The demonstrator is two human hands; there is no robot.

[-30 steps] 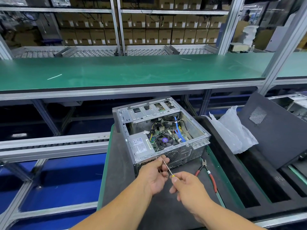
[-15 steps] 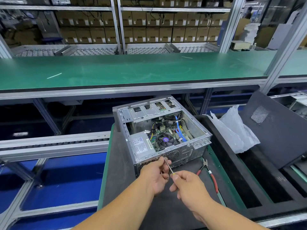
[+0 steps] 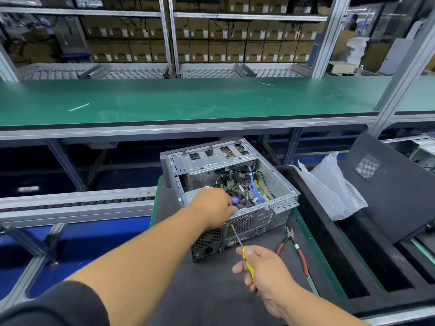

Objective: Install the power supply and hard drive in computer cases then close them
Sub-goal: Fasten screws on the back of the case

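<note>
An open grey computer case (image 3: 279,208) lies on its side on a dark mat (image 3: 211,292), its rear panel facing me. The motherboard, a fan and blue cables show inside. The power supply sits in the near left corner, with its black rear grille (image 3: 208,241) showing. My left hand (image 3: 213,208) lies on top of it, and the fingers curl over the case's rear top edge. My right hand (image 3: 266,269) grips a yellow-handled screwdriver (image 3: 236,236). The screwdriver's tip meets the rear panel just below my left hand's fingers.
Red-handled pliers (image 3: 299,252) lie on the mat right of the case. A black foam tray (image 3: 353,267) further right holds a crumpled plastic bag (image 3: 329,184) and a leaning black side panel (image 3: 388,184). A green shelf (image 3: 188,100) runs overhead behind. A roller conveyor lies to the left.
My left hand let go of the screwdriver tip and moved up onto the power supply at the case's rear edge. My right hand drew back and aimed the screwdriver at the rear panel.
</note>
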